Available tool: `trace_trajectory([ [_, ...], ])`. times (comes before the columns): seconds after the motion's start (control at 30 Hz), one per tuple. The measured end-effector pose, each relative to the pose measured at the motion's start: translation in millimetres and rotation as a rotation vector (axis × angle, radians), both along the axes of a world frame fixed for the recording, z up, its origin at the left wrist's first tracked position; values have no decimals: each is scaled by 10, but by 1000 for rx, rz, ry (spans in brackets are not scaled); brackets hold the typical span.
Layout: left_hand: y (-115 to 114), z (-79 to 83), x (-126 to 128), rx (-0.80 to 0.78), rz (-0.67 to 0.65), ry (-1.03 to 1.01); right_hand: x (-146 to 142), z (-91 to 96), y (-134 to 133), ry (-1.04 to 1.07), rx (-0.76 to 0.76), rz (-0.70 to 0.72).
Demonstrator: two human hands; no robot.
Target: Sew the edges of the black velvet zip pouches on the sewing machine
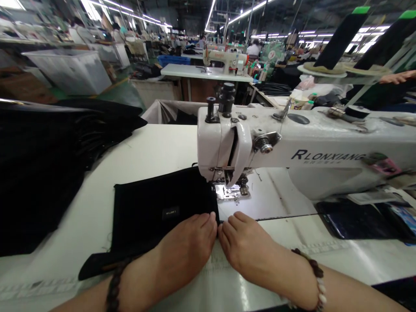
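Note:
A black fabric piece (pixel 152 208) with a small label lies flat on the white sewing table (pixel 149 147), its right edge under the presser foot (pixel 231 190) of a white sewing machine (pixel 292 147). My left hand (pixel 185 249) lies flat on the fabric's near right corner, fingers stretched toward the needle. My right hand (pixel 245 242) rests flat on the table just right of the fabric edge, fingertips touching the left hand's fingertips. Both wrists wear bead bracelets.
A tall stack of black fabric (pixel 48 160) fills the table's left side. A dark phone (pixel 351 219) lies right of the machine base. Another person's hand (pixel 398 77) shows at far right. More sewing stations and a white bin (pixel 71 69) stand behind.

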State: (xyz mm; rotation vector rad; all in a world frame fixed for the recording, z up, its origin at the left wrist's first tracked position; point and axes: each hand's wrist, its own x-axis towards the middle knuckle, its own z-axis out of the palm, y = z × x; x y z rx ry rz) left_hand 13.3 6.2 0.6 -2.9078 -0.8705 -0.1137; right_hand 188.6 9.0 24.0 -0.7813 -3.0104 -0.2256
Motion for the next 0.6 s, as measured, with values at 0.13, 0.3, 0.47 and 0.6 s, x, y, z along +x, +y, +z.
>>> trace_trajectory([
  [0.13, 214, 78, 12, -22, -20, 7, -17, -48, 170, 16, 17, -24],
  [0.3, 425, 67, -26, -59, -20, 34, -28, -110, 388, 107, 17, -102],
  [0.47, 584, 60, -82, -286, 115, -149, 96, -77, 462, 421, 110, -181],
  [0.6, 685, 137, -127, -637, 392, -440, 175, -135, 500, 500, 90, -384],
])
